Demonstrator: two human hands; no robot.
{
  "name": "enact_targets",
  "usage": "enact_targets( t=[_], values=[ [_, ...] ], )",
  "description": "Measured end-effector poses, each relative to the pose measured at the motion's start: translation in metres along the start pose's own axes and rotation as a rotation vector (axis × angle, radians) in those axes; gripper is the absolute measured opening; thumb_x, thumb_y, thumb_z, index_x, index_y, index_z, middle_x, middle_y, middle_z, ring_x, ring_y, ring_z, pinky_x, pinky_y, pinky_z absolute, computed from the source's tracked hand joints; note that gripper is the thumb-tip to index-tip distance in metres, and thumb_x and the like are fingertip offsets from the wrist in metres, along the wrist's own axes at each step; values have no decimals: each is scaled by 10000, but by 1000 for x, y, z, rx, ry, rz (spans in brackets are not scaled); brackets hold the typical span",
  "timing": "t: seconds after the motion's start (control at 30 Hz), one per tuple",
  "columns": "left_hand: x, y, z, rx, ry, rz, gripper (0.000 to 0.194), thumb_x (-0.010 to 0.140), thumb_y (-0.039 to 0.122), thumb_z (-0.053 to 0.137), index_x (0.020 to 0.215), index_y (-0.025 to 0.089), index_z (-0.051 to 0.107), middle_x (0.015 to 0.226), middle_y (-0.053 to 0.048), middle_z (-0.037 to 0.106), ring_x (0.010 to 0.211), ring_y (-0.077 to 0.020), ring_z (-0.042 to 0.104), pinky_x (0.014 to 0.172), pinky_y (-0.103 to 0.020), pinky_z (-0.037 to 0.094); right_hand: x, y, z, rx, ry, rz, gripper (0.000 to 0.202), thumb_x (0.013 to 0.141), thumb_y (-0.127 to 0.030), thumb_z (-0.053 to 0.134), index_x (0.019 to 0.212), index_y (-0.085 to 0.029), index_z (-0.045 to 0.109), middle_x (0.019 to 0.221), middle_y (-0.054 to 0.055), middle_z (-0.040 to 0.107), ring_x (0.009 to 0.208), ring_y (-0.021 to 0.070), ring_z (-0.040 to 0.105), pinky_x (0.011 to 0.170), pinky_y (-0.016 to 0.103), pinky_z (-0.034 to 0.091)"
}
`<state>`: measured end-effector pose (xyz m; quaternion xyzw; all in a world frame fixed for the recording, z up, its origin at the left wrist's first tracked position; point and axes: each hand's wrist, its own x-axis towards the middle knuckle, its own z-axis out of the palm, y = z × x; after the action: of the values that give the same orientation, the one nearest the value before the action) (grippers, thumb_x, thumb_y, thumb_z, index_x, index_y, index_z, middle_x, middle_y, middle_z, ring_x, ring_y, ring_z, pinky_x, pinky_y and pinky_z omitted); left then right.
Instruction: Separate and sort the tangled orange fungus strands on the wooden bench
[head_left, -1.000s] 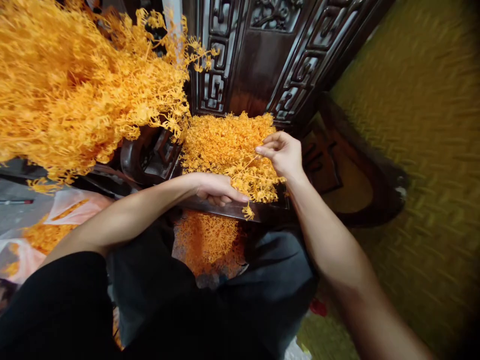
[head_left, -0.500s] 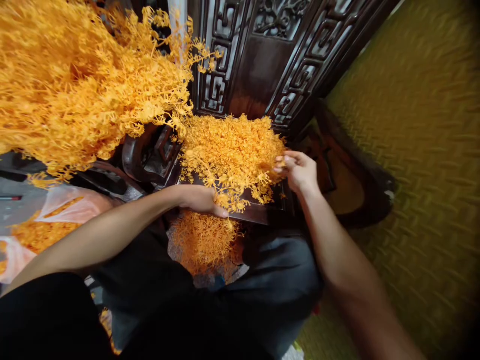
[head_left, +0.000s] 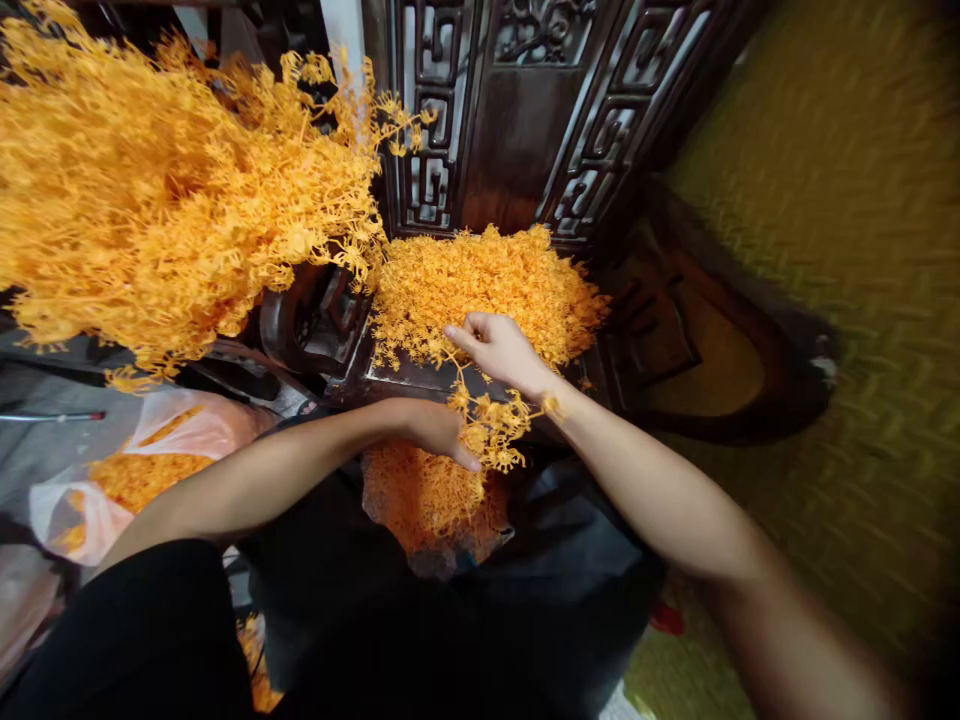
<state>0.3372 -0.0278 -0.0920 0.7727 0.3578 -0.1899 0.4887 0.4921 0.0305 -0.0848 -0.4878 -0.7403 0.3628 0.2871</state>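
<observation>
My right hand [head_left: 499, 350] is closed in a pinch on the stem of a yellow-orange flower sprig [head_left: 499, 425]. The sprig hangs below it, in front of the chair seat [head_left: 401, 375]. At the sprig's lower left, my left hand [head_left: 439, 428] curls round part of it, thumb pointing right; its other fingers are mostly hidden. Behind my right hand, a dense pile of similar sprigs [head_left: 487, 280] covers much of the seat. Between my knees, below my left hand, sits a clear bag of orange sprigs [head_left: 431, 505].
A big heap of yellow-orange sprigs [head_left: 172, 200] bulges in at upper left. Behind the seat rises a carved dark wooden chair back [head_left: 525, 130]. A dark curved armrest [head_left: 795, 390] stands at right. Plastic bags with orange pieces [head_left: 154, 480] lie on the floor at left.
My right hand has moved left from the pile's right edge to above my left hand, pinching a stem. The sprig now hangs in front of the seat, off the pile. The view has shifted slightly.
</observation>
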Motion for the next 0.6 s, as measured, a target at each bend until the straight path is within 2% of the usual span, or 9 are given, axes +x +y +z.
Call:
enact_targets(
  t=[0.1,0.17,0.23,0.33,0.37,0.47,0.53,0.6],
  values=[
    [-4,-2,-16,-50,99,23,494,881,575,628,1185,204,742,1017,-60,769,970,-219,646,949,-344,499,18,13,-11,-114,313,34,473,1001,-404,587,603,-203,430,571,-30,415,576,116,372,616,296,313],
    [-11,-1,-25,-52,158,34,508,904,595,586,1173,196,748,1027,-65,765,952,-215,642,932,-338,495,33,30,-26,-133,457,67,491,1015,-373,561,584,-211,389,555,-34,369,565,117,354,611,297,321],
    [-17,2,-27,-14,123,26,517,889,607,605,1139,181,757,1039,-77,764,933,-214,644,915,-333,495,46,49,-46,-72,587,143,482,1033,-389,533,610,-220,375,557,-42,344,547,113,359,599,290,359],
    [-25,7,-16,74,-5,-15,512,850,610,668,1062,155,767,1031,-102,765,909,-217,654,884,-328,503,50,75,-74,280,710,378,404,1070,-428,468,726,-231,389,586,-60,364,508,103,420,582,279,463],
    [-27,8,-11,93,-9,-22,503,855,602,669,1054,150,767,1033,-106,765,913,-217,658,880,-325,505,45,82,-80,413,665,441,379,1075,-431,465,760,-230,399,602,-57,400,510,102,459,589,281,500],
    [-32,8,-5,123,52,-41,489,895,583,631,1055,142,766,1017,-105,769,927,-215,667,881,-316,511,22,92,-79,485,402,491,312,1013,-391,611,805,-197,482,700,8,572,564,114,584,596,281,560],
    [-32,4,-6,149,58,-79,511,887,607,633,1019,134,776,958,-103,772,905,-217,671,868,-313,519,8,88,-67,467,211,432,275,931,-359,729,840,-177,544,764,33,622,589,116,610,573,260,561],
    [-28,1,-6,171,28,-78,516,863,610,664,1018,132,785,952,-110,778,898,-222,677,864,-317,526,1,75,-50,514,117,326,275,875,-356,789,895,-163,593,772,24,615,554,93,560,484,209,485]
  ],
)
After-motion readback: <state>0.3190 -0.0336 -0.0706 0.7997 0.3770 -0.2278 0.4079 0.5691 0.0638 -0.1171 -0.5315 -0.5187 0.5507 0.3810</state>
